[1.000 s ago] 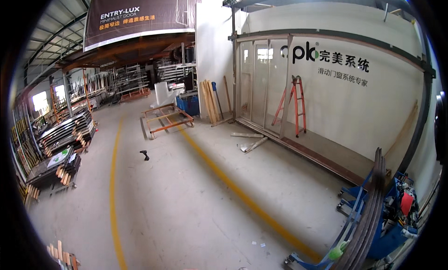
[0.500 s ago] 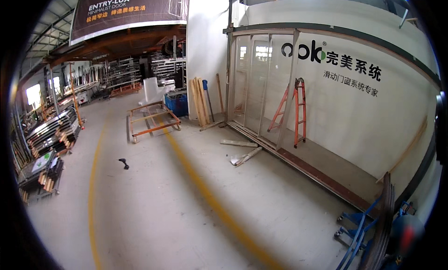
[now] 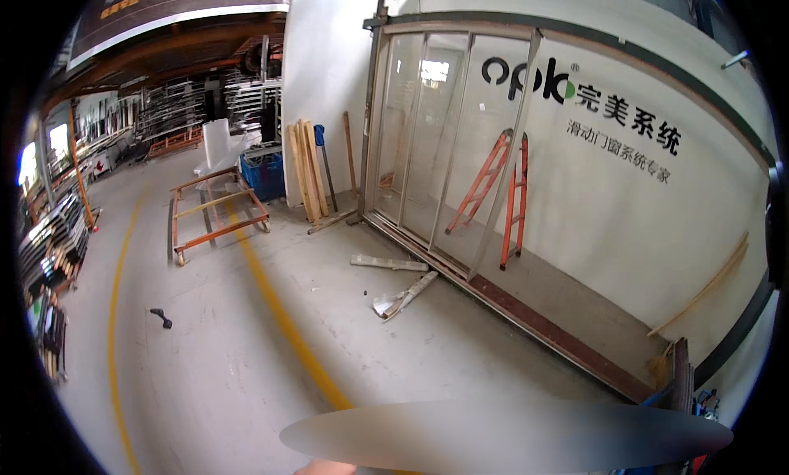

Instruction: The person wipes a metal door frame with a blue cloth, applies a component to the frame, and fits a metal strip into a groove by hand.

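Slanting toward door frame (image 3: 450, 267): nearer pale strip (image 3: 416, 292). Below, apparently hand (image 3: 326, 468).

A red-orange stepladder (image 3: 511, 202) contrasts with a white wall (image 3: 616, 220), while left of it are a blue crate (image 3: 263, 177), an orange trolley frame (image 3: 222, 234) and yellow floor stripes (image 3: 284, 320).

head fisheye | head height | faces floor (image 3: 214, 360), glass panels (image 3: 436, 146) | well back

A blurred oval (image 3: 505, 436) partly hides the right-hand yellow line (image 3: 306, 350).
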`<state>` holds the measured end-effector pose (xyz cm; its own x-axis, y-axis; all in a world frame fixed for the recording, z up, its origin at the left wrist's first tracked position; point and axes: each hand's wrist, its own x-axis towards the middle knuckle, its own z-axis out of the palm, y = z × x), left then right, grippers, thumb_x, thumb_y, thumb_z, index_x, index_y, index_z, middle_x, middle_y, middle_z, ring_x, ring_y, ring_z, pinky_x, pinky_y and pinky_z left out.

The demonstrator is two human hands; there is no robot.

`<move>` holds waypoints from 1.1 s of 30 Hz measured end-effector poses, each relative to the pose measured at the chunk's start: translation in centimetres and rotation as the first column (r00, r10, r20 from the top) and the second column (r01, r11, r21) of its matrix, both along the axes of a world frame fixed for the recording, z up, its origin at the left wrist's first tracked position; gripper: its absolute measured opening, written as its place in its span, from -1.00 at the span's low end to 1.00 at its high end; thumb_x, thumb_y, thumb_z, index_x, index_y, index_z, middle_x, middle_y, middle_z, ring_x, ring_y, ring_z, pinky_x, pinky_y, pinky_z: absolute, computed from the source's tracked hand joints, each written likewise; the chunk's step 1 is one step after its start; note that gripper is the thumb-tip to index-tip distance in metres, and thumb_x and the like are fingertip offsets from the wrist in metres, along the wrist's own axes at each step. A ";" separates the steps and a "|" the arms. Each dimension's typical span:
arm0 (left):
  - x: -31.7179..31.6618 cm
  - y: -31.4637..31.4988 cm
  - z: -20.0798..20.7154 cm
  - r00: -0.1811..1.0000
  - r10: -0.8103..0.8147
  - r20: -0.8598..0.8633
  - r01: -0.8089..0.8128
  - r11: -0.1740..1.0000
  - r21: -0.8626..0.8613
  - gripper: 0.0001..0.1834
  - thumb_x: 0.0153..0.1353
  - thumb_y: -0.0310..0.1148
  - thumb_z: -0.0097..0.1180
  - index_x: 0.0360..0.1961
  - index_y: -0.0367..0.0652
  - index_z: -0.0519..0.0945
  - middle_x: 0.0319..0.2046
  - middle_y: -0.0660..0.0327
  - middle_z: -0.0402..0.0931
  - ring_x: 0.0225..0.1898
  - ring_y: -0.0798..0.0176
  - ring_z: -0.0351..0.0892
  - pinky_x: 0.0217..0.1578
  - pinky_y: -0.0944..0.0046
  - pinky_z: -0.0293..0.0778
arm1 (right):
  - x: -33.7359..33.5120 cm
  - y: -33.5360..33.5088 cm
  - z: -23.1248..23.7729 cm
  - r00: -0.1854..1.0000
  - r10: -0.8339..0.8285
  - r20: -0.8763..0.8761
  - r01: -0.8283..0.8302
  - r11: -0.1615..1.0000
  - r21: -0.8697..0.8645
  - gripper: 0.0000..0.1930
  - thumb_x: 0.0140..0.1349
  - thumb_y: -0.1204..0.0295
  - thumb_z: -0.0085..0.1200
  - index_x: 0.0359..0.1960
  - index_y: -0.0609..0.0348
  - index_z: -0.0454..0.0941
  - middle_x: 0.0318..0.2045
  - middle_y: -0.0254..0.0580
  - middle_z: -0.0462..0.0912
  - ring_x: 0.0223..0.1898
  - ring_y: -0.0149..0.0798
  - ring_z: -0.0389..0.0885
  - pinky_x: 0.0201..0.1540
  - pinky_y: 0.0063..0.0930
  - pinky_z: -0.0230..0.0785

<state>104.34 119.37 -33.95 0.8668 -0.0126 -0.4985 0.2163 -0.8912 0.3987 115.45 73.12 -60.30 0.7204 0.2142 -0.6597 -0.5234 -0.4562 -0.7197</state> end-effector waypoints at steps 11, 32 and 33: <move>19.4 30.8 -7.3 0.932 0.267 -0.247 -0.224 0.956 0.189 -0.63 0.31 -0.15 0.08 -0.14 -0.25 0.69 -0.19 -0.07 0.69 -0.09 -0.09 0.67 -0.06 -0.04 0.60 | 30.7 31.1 1.5 0.634 0.774 0.004 -0.692 0.569 -0.444 -0.74 0.31 0.35 0.03 -0.19 0.21 0.73 -0.15 0.17 0.71 -0.13 0.16 0.71 -0.10 -0.07 0.54; 30.8 80.6 -37.7 0.291 0.941 -0.175 -0.948 0.259 -0.186 -0.74 0.19 -0.33 0.07 -0.50 -0.29 0.67 -0.63 0.13 0.55 -0.59 0.21 0.45 -0.55 0.16 0.34 | 82.0 105.8 -9.1 0.541 0.835 -0.100 -0.791 0.465 -0.397 -0.63 0.21 0.10 0.10 -0.14 0.06 0.76 -0.40 -0.14 0.78 -0.36 -0.14 0.77 -0.14 -0.22 0.59; 34.3 85.8 -36.5 0.212 0.920 -0.329 -0.975 0.174 -0.141 -0.72 0.21 -0.26 0.11 -0.33 -0.27 0.70 -0.46 0.00 0.62 -0.39 0.07 0.58 -0.36 0.10 0.47 | 82.3 106.3 -11.0 0.472 0.858 -0.203 -0.850 0.382 -0.363 -0.58 0.23 0.06 0.06 -0.09 0.05 0.74 -0.37 -0.06 0.78 -0.31 -0.06 0.77 -0.06 -0.20 0.58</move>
<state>138.68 205.16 -70.46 0.2319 0.6211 -0.7486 0.8855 0.1838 0.4268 197.77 179.45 -71.30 0.3122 0.4728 -0.8240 0.3092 -0.8707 -0.3825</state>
